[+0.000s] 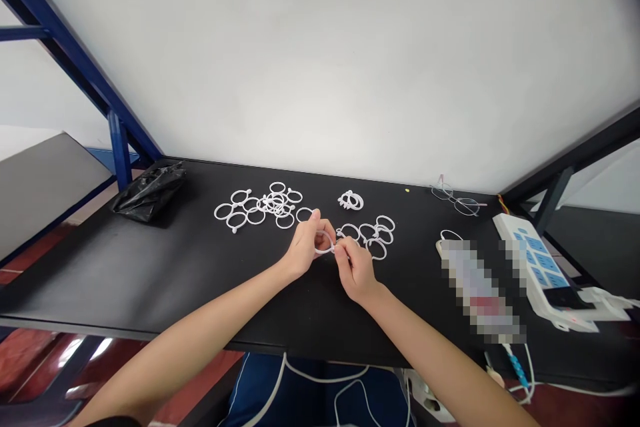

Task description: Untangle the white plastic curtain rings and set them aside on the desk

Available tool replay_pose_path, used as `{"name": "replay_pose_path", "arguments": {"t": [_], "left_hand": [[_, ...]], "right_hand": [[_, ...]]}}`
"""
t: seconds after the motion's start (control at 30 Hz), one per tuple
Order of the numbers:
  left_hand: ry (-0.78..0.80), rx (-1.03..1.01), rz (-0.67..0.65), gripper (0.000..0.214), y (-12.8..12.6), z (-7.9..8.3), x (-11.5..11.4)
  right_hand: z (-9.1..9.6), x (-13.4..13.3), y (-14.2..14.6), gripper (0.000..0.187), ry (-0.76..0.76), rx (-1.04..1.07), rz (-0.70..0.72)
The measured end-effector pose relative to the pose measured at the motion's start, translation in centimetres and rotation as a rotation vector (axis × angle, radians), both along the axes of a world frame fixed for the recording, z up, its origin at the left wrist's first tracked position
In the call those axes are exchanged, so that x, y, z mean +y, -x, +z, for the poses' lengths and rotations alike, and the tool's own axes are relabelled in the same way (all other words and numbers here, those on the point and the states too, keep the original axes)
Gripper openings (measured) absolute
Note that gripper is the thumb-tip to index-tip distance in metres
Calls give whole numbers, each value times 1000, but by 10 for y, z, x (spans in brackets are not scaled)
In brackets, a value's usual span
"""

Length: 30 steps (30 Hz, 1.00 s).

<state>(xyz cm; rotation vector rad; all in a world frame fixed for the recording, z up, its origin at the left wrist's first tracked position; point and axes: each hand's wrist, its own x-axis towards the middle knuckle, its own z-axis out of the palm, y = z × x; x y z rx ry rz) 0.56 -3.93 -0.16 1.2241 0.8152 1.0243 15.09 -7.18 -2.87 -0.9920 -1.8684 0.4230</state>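
Observation:
Just above the front half of the black table, my left hand (306, 243) is closed around the left side of a white plastic ring (325, 251). My right hand (354, 268) pinches the small knob on the ring's right side with thumb and forefinger. Left of my hands lies a loose spread of similar white rings (256, 215), several overlapping. Close to my right hand rests another group of rings (376, 249). Farther back, a compact bundle of rings (354, 201) lies stacked together.
A crumpled black plastic bag (150, 193) lies at the back left. On the right are eyeglasses (466, 206), a phone (480, 290) blurred by pixelation with a cable, and a white power strip (535, 267). A white wall (350, 67) rises behind the table (200, 280).

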Motion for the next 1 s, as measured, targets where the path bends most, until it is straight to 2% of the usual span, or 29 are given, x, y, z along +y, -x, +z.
{"name": "replay_pose_path", "arguments": {"t": [0.2, 0.57, 0.7, 0.87, 1.0], "left_hand": [[37, -16, -25, 71, -1, 1, 0], [53, -28, -26, 71, 0, 1, 2], [190, -110, -20, 67, -5, 2, 3], [317, -286, 110, 58, -3, 3, 10], [451, -475, 158, 50, 3, 3, 19]], "right_hand": [[5, -3, 3, 23, -116, -60, -11], [2, -4, 6, 22, -114, -55, 1], [1, -1, 4, 23, -11, 33, -34], [-3, 0, 1, 18, 23, 136, 75], [-4, -1, 0, 18, 57, 164, 85]]}}
